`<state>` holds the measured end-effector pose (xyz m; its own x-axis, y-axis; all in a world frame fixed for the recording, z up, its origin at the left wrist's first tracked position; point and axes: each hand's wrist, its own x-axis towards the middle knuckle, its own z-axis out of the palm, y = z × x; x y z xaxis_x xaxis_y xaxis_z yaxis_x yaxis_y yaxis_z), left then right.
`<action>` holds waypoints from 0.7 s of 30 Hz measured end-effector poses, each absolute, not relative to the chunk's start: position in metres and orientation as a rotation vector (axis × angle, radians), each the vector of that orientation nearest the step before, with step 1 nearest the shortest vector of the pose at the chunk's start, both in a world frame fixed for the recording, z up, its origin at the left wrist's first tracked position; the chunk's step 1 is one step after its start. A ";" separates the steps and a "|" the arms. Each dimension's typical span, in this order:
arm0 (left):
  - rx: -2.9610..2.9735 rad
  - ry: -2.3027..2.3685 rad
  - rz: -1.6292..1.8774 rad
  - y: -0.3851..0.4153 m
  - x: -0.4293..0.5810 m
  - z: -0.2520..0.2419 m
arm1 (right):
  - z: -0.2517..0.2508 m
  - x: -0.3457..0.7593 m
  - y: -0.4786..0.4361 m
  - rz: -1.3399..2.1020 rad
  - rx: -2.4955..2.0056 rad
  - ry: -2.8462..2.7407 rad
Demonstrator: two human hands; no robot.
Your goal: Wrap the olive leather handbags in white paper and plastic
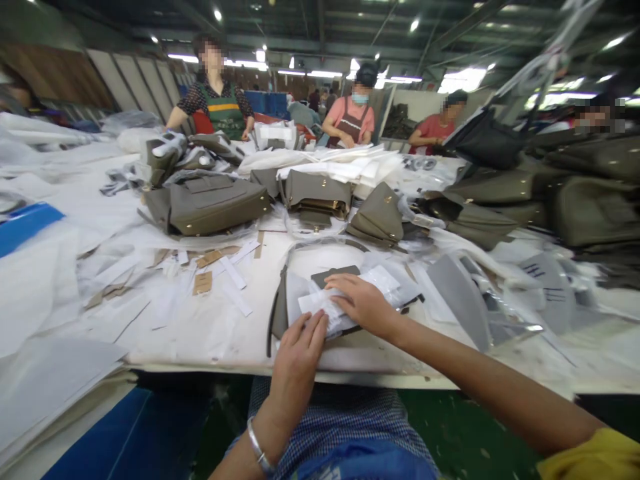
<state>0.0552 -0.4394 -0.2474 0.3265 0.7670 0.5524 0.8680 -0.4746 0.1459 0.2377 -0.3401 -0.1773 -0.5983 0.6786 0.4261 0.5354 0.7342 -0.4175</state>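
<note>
An olive-grey handbag (pixel 281 300) lies at the table's front edge, its strap (pixel 325 241) looped behind it. White tissue and clear wrapping (pixel 383 280) cover much of its upper side. My left hand (pixel 300 350) rests on the near side of the wrapping, fingers stretched out. From the right, my right hand (pixel 364 303) lies over the wrapping with its fingers extended flat. A dark olive flap-like piece (pixel 334 275) shows just beyond my right fingertips. Whatever lies under my palms is hidden.
Several olive bags stand behind, including a wide one (pixel 215 207) and an upright one (pixel 320 193). Brown tags (pixel 203 283) and paper strips lie left. Grey curved panels (pixel 457 293) and more bags (pixel 595 207) fill the right. Co-workers stand across the table (pixel 175 350).
</note>
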 end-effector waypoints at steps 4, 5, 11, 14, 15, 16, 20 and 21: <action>-2.374 -1.412 -0.892 -0.436 0.051 -0.248 | -0.156 0.315 -0.367 0.144 -1.124 -2.161; -2.377 -1.388 -0.901 -0.434 0.050 -0.248 | -0.149 0.342 -0.373 0.063 -1.249 -2.079; -2.387 -1.298 -0.919 -0.431 0.048 -0.246 | -0.122 0.486 -0.385 0.192 -2.062 -1.535; -2.380 -1.289 -0.926 -0.431 0.048 -0.245 | -0.123 0.514 -0.376 0.788 -2.102 -1.267; -2.379 -1.285 -0.928 -0.431 0.048 -0.245 | -0.124 0.518 -0.372 0.962 -2.059 -1.169; -2.380 -1.284 -0.928 -0.431 0.048 -0.245 | -0.124 0.520 -0.367 1.088 -2.017 -1.077; -2.379 -1.283 -0.924 -0.430 0.049 -0.244 | -0.122 0.523 -0.353 1.321 -1.955 -0.876; -2.376 -1.281 -0.924 -0.430 0.048 -0.244 | -0.120 0.524 -0.352 1.343 -1.948 -0.861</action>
